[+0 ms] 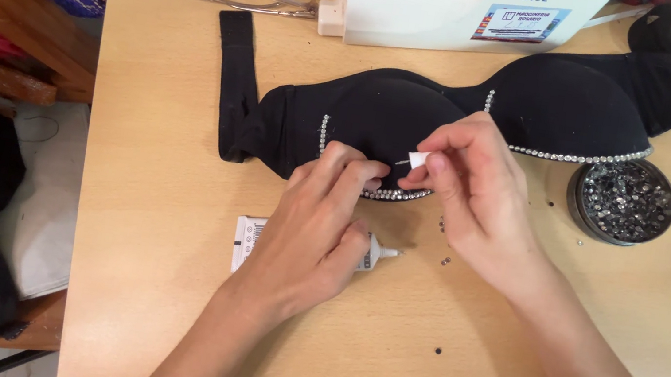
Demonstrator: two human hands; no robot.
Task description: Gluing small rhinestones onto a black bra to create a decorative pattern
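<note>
Black bra (pixel 418 121) with shiny stones along its edge lies on the wooden table (pixel 152 213), under both hands. Right hand (pixel 478 193) pinches a small white stick (pixel 414 161), its tip over the cup. Left hand (pixel 316 226) presses its curled fingertips on the cup's lower edge. A glue tube (pixel 251 238) lies under the left hand. A round tin of stones (pixel 625 200) sits just right of the right hand.

Both forearms enter from below and converge. Left hand (pixel 313 230): palm down, fingers (pixel 338 162) curled, tips pinched together ahead of the knuckles. Right hand (pixel 478 193): wrist bent inward, thumb and forefinger pinched, tips just beside the left fingertips; remaining fingers folded behind.
</note>
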